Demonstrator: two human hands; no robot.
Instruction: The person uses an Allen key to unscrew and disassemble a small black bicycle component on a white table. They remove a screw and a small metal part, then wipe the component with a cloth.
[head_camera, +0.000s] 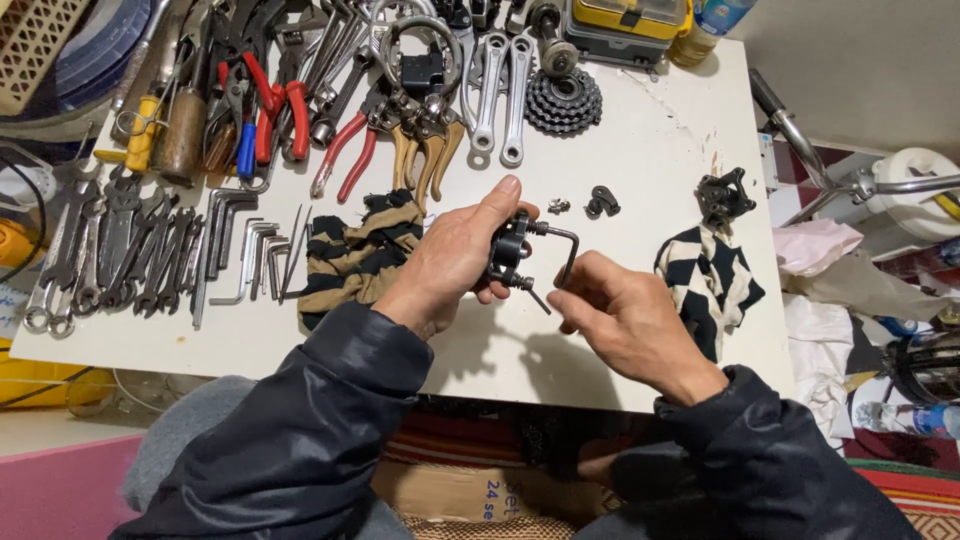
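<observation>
A white table (650, 150) fills my view, crowded along its far edge with tools, and I sit close against its near edge. My left hand (450, 262) is curled shut around a small black metal part (508, 250), thumb on top and fingers wrapped under, holding it just above the tabletop near the middle. My right hand (625, 320) sits just to the right of it and a little nearer to me, fingers pinched on the short leg of a bent hex key (565, 250). The key's long leg runs level, pointing left into the part, so the part lies straight off my right fingertips and the two hands nearly touch. A striped cloth (355, 255) lies bunched just left of my left hand, and a checked cloth (712, 280) lies to the right of my right hand, with another black part (724, 196) beyond it. A row of hex keys (245, 250) and spanners (100, 250) is laid out at the left. At the far edge a yellow-lidded box (625, 25) stands closed; I cannot tell what is in it.
</observation>
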